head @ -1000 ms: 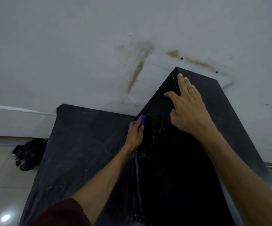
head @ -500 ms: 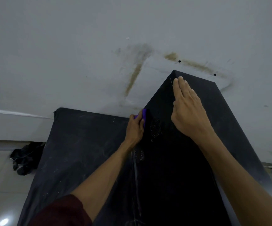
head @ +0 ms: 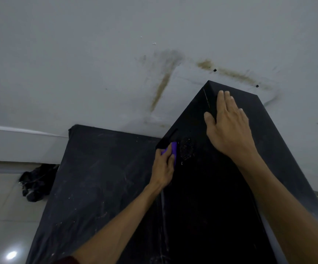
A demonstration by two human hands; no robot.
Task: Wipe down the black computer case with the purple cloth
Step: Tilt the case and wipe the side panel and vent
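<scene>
The black computer case (head: 211,197) is seen standing upright against a stained white wall (head: 97,63), on or beside a dusty black surface (head: 97,187); its side panel is faced toward the camera. The purple cloth (head: 171,152) is bunched small in the left hand (head: 164,168), fingers curled around it, pressed at the case's left front edge beside a patch of vent holes (head: 186,149). The right hand (head: 228,124) is laid flat and open on the upper panel, fingers together, nothing held; the case is judged to be braced by it.

Handling, as judged: case rigid, heavy, smooth, likely slippery where damp; best steadied by a flat palm near the top edge, as shown; the vent mesh could snag the cloth. Cloth soft, light, easily wadded; best gripped as a pad under the fingertips.

Against the frame a second ago: the right hand's spread fingers have been closed together and shifted slightly up the panel; the left hand with the cloth has been kept at roughly the same edge spot; the view has been tilted slightly. A dark bundle (head: 34,185) lies on the tiled floor (head: 0,216) at the left.
</scene>
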